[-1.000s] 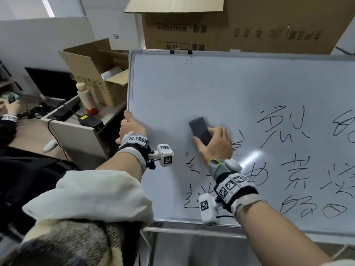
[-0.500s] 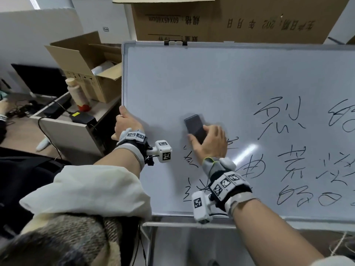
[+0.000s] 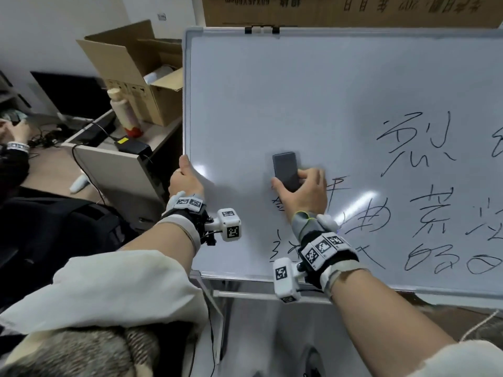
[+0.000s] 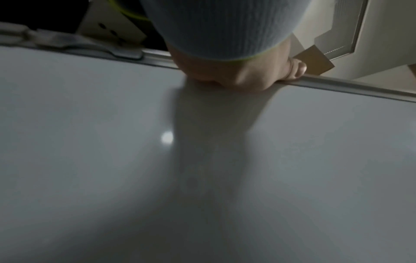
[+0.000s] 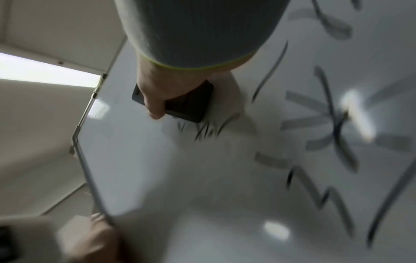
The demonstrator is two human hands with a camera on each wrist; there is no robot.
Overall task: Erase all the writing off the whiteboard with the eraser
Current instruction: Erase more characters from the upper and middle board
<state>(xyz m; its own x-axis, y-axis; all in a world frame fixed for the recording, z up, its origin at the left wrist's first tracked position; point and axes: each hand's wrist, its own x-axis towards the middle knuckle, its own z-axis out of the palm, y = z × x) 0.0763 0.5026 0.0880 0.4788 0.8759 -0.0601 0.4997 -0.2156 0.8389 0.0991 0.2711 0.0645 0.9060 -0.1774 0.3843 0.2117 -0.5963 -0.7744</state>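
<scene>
Fingers of my right hand [image 3: 302, 194] grip eraser [image 3: 285, 171] flat on whiteboard [image 3: 272, 91]; left hand [image 3: 185, 180] clamps its left edge.

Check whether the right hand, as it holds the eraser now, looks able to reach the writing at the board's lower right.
Probably yes: the right hand holds the eraser on the whiteboard, with nothing between it and that writing.

The whiteboard [image 3: 299, 91] runs off right; blurred writing [image 5: 333, 124] seems unreadable.
</scene>
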